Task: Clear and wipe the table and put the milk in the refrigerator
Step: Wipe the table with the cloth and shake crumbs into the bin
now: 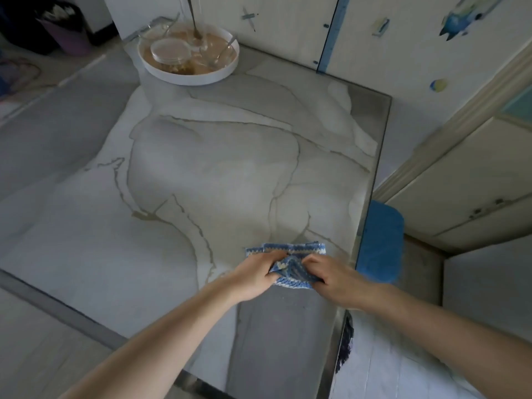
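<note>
The left hand and the right hand sit close together, almost touching, each with its fingers curled into the same blue and white cloth. Between them they bunch its middle up. The far striped edge of the cloth lies flat on the table, and its long side runs left to right across the view. The cloth is close to the table's right edge and near the person, just beside a blue seat that stands off that edge. From the hands, nearly all of the marbled top stretches away forward and to the left, so I judge that a wiping stroke would have to push out that way. At the far corner, well apart from the cloth, stands a round white tray holding what look like bowls, a clear round lid and a few spoons. It lies ahead and to the left, so the left hand is the nearer one to it. The clearing looks unfinished while the tray sits there. No milk can be seen anywhere in this view, so I cannot tell where it is.
</note>
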